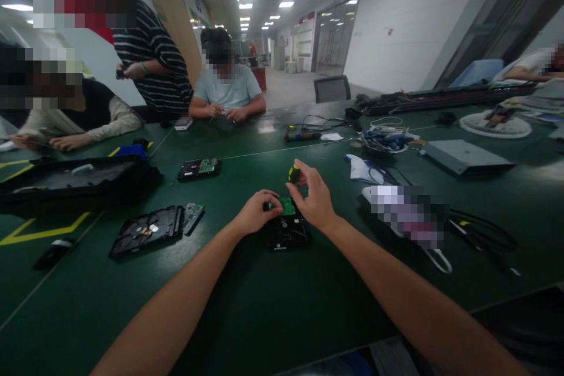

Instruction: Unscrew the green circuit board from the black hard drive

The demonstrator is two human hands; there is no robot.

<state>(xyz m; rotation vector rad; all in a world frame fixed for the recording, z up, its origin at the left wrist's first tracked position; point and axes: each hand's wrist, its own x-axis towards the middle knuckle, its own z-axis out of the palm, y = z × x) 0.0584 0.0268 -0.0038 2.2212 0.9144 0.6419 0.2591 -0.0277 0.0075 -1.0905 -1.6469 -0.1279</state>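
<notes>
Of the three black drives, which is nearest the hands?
The centre drive: the left hand is at its green board, the right hand close by. The back drive and left-side drive lie farther left, apart from both.

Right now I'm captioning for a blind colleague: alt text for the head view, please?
A person's right hand holds a yellow-and-black tool above a black hard drive with a green circuit board, the left hand at that board. Two more drives lie to the left on the green table, co-workers beyond.

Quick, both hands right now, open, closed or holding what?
Left hand: fingers bent at the black hard drive; grip cannot be told.
Right hand: closed on a yellow-and-black tool.
</notes>
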